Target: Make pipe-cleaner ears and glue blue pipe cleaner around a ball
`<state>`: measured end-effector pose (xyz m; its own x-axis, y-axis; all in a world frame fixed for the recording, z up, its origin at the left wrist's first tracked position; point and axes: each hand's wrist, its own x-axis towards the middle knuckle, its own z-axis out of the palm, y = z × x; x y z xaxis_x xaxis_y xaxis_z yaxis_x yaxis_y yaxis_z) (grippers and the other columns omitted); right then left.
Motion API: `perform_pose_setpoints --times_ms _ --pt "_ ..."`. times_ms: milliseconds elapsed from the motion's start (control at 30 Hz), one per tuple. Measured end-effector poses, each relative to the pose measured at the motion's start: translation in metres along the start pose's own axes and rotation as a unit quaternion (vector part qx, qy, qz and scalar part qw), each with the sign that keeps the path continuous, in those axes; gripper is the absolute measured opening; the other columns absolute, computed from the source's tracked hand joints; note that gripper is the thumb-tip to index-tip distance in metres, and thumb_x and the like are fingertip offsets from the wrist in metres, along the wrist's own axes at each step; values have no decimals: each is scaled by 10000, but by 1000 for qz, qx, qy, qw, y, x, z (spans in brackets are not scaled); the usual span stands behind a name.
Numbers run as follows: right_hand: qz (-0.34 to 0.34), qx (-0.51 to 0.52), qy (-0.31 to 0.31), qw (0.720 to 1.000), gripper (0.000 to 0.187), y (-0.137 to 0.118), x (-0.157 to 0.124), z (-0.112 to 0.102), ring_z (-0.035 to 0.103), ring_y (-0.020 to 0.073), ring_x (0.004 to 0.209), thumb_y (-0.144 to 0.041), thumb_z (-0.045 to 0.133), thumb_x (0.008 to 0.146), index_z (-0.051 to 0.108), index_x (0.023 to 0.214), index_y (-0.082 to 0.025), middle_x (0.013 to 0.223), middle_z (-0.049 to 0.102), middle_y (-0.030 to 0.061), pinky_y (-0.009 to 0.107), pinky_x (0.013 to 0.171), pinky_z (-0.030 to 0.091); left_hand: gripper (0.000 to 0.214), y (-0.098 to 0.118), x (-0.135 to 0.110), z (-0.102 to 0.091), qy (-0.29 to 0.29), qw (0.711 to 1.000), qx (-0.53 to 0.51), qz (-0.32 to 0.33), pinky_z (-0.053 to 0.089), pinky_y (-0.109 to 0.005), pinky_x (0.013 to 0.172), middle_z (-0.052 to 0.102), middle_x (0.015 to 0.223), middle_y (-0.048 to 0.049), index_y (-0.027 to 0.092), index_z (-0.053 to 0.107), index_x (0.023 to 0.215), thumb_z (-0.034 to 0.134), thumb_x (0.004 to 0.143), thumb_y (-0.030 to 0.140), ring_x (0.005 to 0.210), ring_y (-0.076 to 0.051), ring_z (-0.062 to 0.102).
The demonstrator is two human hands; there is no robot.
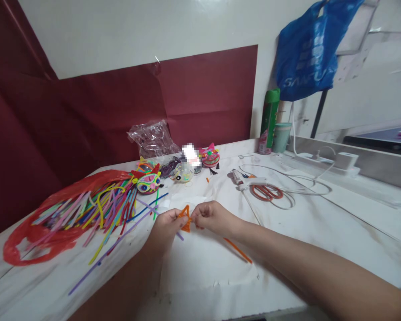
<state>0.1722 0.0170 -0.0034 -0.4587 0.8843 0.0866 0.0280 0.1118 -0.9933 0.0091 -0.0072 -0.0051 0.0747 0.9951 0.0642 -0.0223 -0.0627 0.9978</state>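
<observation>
Between both hands is an orange pipe cleaner (186, 210) bent into small pointed, triangle-like shapes. My left hand (169, 223) pinches it from the left side. At its right edge, my right hand (214, 216) is closed with the fingertips on the orange piece; the exact grip is partly hidden. Under the hands lies a white sheet of paper (200, 276). A straight orange pipe cleaner (238, 250) rests on the paper below my right wrist. A purple pipe cleaner (180, 236) shows just below the left fingers.
Left, a red plastic bag (16, 245) holds many coloured pipe cleaners (100, 205). Colourful animal-face crafts (147, 183) stand at the back. Right are a glue gun (252, 183), orange-handled scissors (266, 192), cables and a power strip (312, 158). A green spray can (270, 120) stands near the wall.
</observation>
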Motion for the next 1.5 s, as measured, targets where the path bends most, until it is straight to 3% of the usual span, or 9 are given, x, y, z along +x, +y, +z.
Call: perform_pose_setpoints --times_ms 200,333,500,633,733,900,1233,1333,1500 --pt "-52 -91 -3 994 136 0 -4 0 427 66 505 -48 515 666 596 632 -153 536 524 -61 185 512 335 122 -7 4 -6 -6 997 68 34 399 -229 565 617 571 14 150 621 631 658 649 266 547 -110 518" --pt "-143 -186 -17 972 127 -3 -7 -4 467 86 540 -89 525 759 602 684 -156 591 549 -36 196 531 359 109 -6 4 -9 -22 995 80 57 404 -231 568 610 578 15 155 617 648 641 678 257 560 -116 523" --pt "-366 -334 -4 868 141 -6 -8 -11 565 161 720 -132 483 876 606 812 -160 761 640 59 272 676 442 167 -1 -1 -8 -66 996 15 53 393 -230 551 600 597 0 147 600 664 672 663 297 557 -118 505" --pt "-447 -370 46 813 91 -7 -7 -15 563 202 831 -197 518 900 596 858 -178 854 656 91 349 774 447 199 -1 -2 -7 -74 995 -18 64 412 -242 583 598 607 -3 150 589 664 692 658 320 579 -129 525" --pt "-428 -346 137 823 65 -8 -9 -13 563 198 790 -193 545 874 595 836 -175 822 642 90 326 715 462 148 -2 -2 -6 -21 994 12 107 435 -254 638 608 640 0 156 608 699 655 709 296 628 -141 554" --pt "-344 -291 122 884 141 -3 -15 3 560 125 588 -88 524 814 622 757 -171 670 638 22 221 566 444 99 5 -9 -2 35 957 172 232 449 -262 660 610 684 -5 172 627 672 596 750 224 670 -155 570" --pt "-340 -289 172 878 146 -1 -22 15 626 141 619 -110 534 817 672 800 -155 708 699 48 226 599 479 110 2 -10 -3 73 880 293 366 461 -253 667 627 736 -14 185 623 717 563 808 182 708 -157 603" --pt "-339 -276 164 885 173 0 -23 16 649 142 638 -113 526 832 684 796 -171 713 713 38 220 610 488 106 1 -11 -2 66 879 296 367 459 -254 662 633 739 -17 183 629 732 559 811 176 705 -158 605" --pt "-363 -287 168 871 193 6 -25 19 662 159 656 -140 497 858 684 827 -173 732 719 55 250 636 516 120 6 -14 -1 28 912 254 322 462 -267 665 628 708 -20 183 629 677 580 786 185 698 -171 603"
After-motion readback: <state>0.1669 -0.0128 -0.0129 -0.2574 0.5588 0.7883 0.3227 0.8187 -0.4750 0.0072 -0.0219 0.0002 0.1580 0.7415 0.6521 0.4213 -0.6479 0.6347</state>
